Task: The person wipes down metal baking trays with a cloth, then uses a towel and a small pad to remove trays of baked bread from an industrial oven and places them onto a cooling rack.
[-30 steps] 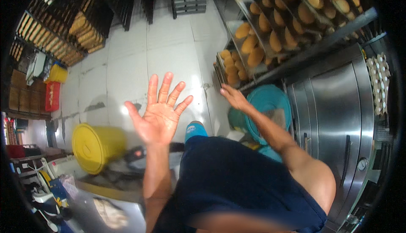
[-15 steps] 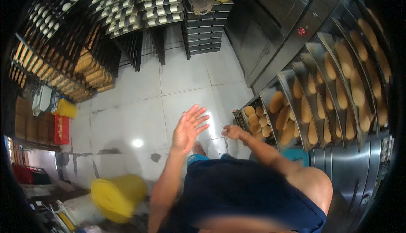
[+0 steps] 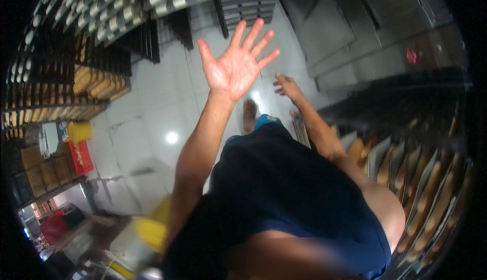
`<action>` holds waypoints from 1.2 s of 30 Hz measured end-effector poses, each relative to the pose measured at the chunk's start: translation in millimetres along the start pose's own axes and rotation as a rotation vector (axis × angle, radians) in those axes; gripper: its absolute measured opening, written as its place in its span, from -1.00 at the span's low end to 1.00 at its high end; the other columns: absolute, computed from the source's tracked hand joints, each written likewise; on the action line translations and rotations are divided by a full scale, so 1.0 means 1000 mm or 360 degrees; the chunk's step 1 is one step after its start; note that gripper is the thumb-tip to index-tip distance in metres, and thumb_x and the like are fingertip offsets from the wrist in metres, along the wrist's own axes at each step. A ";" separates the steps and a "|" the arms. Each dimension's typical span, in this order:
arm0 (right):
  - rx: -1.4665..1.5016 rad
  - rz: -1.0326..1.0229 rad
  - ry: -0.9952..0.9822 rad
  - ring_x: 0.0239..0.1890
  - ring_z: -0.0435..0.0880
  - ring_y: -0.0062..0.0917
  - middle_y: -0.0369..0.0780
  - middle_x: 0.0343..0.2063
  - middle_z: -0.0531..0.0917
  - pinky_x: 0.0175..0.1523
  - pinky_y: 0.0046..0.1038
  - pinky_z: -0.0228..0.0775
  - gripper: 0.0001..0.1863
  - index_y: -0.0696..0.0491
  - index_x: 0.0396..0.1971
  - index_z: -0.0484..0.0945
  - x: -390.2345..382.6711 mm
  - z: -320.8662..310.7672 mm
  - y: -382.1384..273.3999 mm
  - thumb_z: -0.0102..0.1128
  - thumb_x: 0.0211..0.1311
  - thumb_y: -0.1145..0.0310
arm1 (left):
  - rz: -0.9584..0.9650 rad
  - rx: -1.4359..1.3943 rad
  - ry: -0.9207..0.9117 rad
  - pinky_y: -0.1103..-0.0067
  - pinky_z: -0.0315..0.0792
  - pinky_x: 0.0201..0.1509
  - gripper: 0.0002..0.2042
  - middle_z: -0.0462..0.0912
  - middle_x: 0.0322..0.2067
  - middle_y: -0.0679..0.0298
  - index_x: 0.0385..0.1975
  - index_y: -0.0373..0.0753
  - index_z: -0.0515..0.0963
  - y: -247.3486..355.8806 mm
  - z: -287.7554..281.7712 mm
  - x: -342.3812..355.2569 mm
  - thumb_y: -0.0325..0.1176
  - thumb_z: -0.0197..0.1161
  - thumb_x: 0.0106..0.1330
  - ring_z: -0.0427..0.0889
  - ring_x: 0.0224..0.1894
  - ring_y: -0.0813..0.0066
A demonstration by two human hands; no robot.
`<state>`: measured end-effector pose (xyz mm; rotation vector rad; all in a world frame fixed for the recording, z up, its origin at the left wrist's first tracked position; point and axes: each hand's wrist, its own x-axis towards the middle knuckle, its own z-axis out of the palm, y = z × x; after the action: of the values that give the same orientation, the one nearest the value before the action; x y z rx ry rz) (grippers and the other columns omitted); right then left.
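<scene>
My left hand (image 3: 234, 61) is raised in front of me with the palm facing up and all fingers spread, holding nothing. My right hand (image 3: 287, 86) reaches forward and to the right, fingers loosely apart and empty, just above the near end of a rack of bread loaves (image 3: 406, 178). Below both arms I see my dark blue shirt (image 3: 289, 199) and one bare foot (image 3: 249, 115) on the white tiled floor (image 3: 152, 107).
Racks of trays with pale dough pieces (image 3: 116, 11) and baked loaves (image 3: 96, 84) stand at the left. A dark stack of trays (image 3: 248, 6) is ahead. A grey metal oven (image 3: 365, 41) stands at the right. A yellow bucket (image 3: 78, 130) and red crate (image 3: 81, 155) sit low left.
The view has swung upward and right. My left hand has risen higher with fingers still spread. My right hand has moved off the bread rack's trays toward the floor side.
</scene>
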<state>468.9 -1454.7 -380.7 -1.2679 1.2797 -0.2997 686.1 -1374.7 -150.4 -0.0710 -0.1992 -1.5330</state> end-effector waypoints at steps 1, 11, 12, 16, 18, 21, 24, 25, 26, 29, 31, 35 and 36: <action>0.0015 0.0108 0.0011 -0.34 0.66 -0.50 -0.19 -0.18 0.68 -0.24 -0.45 0.47 -0.31 0.14 0.03 0.53 0.022 -0.001 -0.014 0.10 0.27 -0.24 | -0.0034 0.0023 0.0073 -0.14 -0.15 0.47 -0.04 0.06 0.44 0.03 0.37 -0.18 0.21 0.010 -0.008 0.018 0.54 -0.18 0.18 0.01 0.46 -0.05; 0.0500 -0.0035 0.0038 -0.14 0.65 -0.39 -0.18 0.03 0.59 -0.05 -0.31 0.48 -0.37 0.06 0.17 0.42 0.275 -0.041 -0.195 0.29 0.23 -0.02 | -0.0382 0.1482 0.0200 0.23 0.31 0.32 -0.46 0.34 0.29 0.04 0.35 -0.25 0.21 0.080 -0.121 0.181 -0.03 -0.12 0.51 0.41 0.26 0.13; 0.0554 -0.0021 0.0103 -0.07 0.62 -0.36 -0.15 0.08 0.55 0.00 -0.27 0.47 -0.28 0.09 0.23 0.34 0.304 -0.044 -0.208 0.32 0.19 -0.03 | -0.0440 0.1722 0.0174 0.30 0.35 0.30 -0.52 0.38 0.26 0.05 0.33 -0.27 0.24 0.083 -0.133 0.192 -0.15 -0.08 0.52 0.45 0.24 0.18; 0.0629 0.0042 0.0236 0.13 0.50 -0.26 -0.07 0.20 0.45 0.13 -0.12 0.41 0.05 0.18 0.39 0.08 0.409 -0.043 -0.272 0.47 0.05 -0.02 | -0.0588 0.1946 0.0102 0.44 0.35 0.28 -0.62 0.49 0.18 0.17 0.27 -0.27 0.32 0.098 -0.156 0.263 -0.41 0.01 0.48 0.48 0.18 0.38; 0.0563 -0.0069 0.0474 0.16 0.49 -0.26 -0.04 0.17 0.48 0.17 -0.20 0.38 0.04 0.24 0.35 0.13 0.469 -0.049 -0.279 0.50 0.00 0.00 | -0.0673 0.1997 0.0052 0.47 0.33 0.29 -0.61 0.50 0.16 0.22 0.26 -0.26 0.34 0.105 -0.162 0.303 -0.47 0.05 0.45 0.48 0.16 0.46; 0.0497 -0.0198 0.0531 0.23 0.44 -0.24 0.02 0.19 0.47 0.26 -0.33 0.29 0.07 0.32 0.32 0.15 0.513 -0.053 -0.303 0.55 -0.05 0.02 | -0.0753 0.2319 -0.0136 0.48 0.33 0.29 -0.61 0.51 0.16 0.23 0.25 -0.25 0.35 0.119 -0.176 0.346 -0.48 0.08 0.44 0.48 0.15 0.48; 0.0518 -0.0186 0.0454 0.06 0.55 -0.36 -0.06 0.01 0.61 0.16 -0.40 0.35 -0.22 0.26 0.13 0.42 0.545 -0.052 -0.306 0.54 -0.01 0.12 | -0.0795 0.2503 -0.0164 0.44 0.33 0.30 -0.59 0.51 0.17 0.16 0.25 -0.26 0.35 0.129 -0.185 0.379 -0.40 0.13 0.43 0.48 0.19 0.38; 0.0509 -0.0319 0.0400 -0.11 0.55 -0.43 -0.16 -0.17 0.62 0.03 -0.42 0.37 -0.45 0.20 -0.10 0.50 0.548 -0.054 -0.306 0.51 0.02 0.18 | -0.0788 0.2494 -0.0137 0.44 0.33 0.30 -0.59 0.51 0.17 0.16 0.25 -0.26 0.35 0.130 -0.190 0.387 -0.40 0.13 0.43 0.48 0.19 0.38; 0.0501 -0.0450 0.0342 -0.27 0.55 -0.51 -0.26 -0.36 0.63 -0.10 -0.43 0.39 -0.66 0.14 -0.33 0.58 0.550 -0.054 -0.304 0.49 0.06 0.23 | -0.0715 0.2671 -0.0171 0.40 0.32 0.31 -0.57 0.50 0.17 0.10 0.25 -0.27 0.35 0.132 -0.197 0.394 -0.35 0.16 0.40 0.47 0.21 0.29; 0.0768 -0.0461 0.0102 -0.48 0.39 -0.66 -0.42 -0.55 0.45 -0.33 -0.53 0.28 -0.70 -0.03 -0.57 0.39 0.533 -0.053 -0.331 0.40 0.15 0.34 | -0.0442 0.2972 -0.0036 0.35 0.29 0.34 -0.51 0.49 0.17 0.01 0.24 -0.29 0.36 0.134 -0.226 0.405 -0.26 0.22 0.36 0.44 0.25 0.12; 0.0675 -0.0376 0.0052 -0.50 0.42 -0.71 -0.42 -0.53 0.48 -0.49 -0.58 0.20 -0.74 -0.08 -0.53 0.37 0.496 -0.066 -0.384 0.30 0.25 0.40 | -0.0264 0.3134 0.0161 0.31 0.27 0.35 -0.48 0.44 0.20 -0.07 0.24 -0.29 0.34 0.132 -0.231 0.419 -0.24 0.24 0.33 0.40 0.28 -0.01; 0.0974 -0.0330 -0.0005 -0.56 0.37 -0.70 -0.39 -0.56 0.47 -0.45 -0.56 0.19 -0.77 -0.06 -0.55 0.41 0.496 -0.066 -0.422 0.26 0.25 0.45 | 0.0084 0.3374 0.0207 0.17 0.24 0.35 -0.37 0.31 0.21 -0.29 0.31 -0.46 0.15 0.120 -0.227 0.448 -0.32 0.22 0.33 0.31 0.27 -0.25; 0.0958 -0.0333 -0.0030 -0.56 0.37 -0.70 -0.39 -0.56 0.47 -0.45 -0.56 0.19 -0.77 -0.06 -0.55 0.41 0.490 -0.065 -0.434 0.26 0.25 0.45 | 0.0105 0.3375 0.0237 0.17 0.24 0.35 -0.37 0.31 0.21 -0.29 0.31 -0.46 0.15 0.115 -0.235 0.451 -0.32 0.22 0.33 0.31 0.27 -0.25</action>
<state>783.5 -2022.8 -274.6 -0.8770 0.9363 -0.7584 832.3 -1854.0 -294.2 1.6389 -1.5241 -0.6085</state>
